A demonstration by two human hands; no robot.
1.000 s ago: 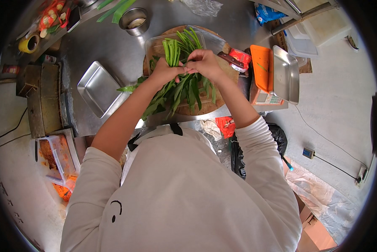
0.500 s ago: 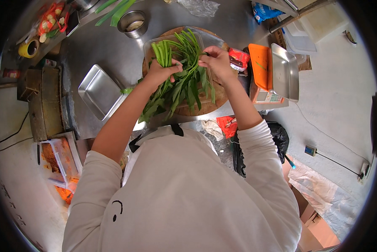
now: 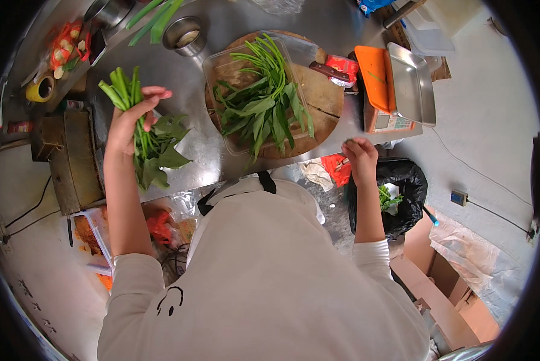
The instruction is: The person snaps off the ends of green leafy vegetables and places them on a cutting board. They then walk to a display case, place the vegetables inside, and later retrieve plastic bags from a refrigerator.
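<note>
My left hand [image 3: 131, 120] grips a bunch of long-stemmed leafy greens [image 3: 156, 147], stems pointing up and leaves hanging down, over the left side of the steel counter. A metal tray was there earlier; the greens and my hand now mostly cover that spot. My right hand [image 3: 362, 157] is beyond the counter's front edge, beside the black-lined bin [image 3: 411, 210]. Its fingertips pinch something small and dark that I cannot make out. More leafy greens [image 3: 264, 105] lie in a clear plastic container [image 3: 216, 66] on the round wooden board [image 3: 327, 123].
A knife with a brown handle [image 3: 329, 71] lies on the board, by a red packet [image 3: 342, 65]. To the right, an orange tray [image 3: 373, 78] and a metal tray [image 3: 414, 84] rest on a scale [image 3: 387, 123]. A metal bowl [image 3: 184, 36] and scallions [image 3: 162, 21] stand farther back.
My left hand has carried a bunch of greens left, off the board. The right hand has come down and right, from the greens to beside the bin. The knife handle now shows.
</note>
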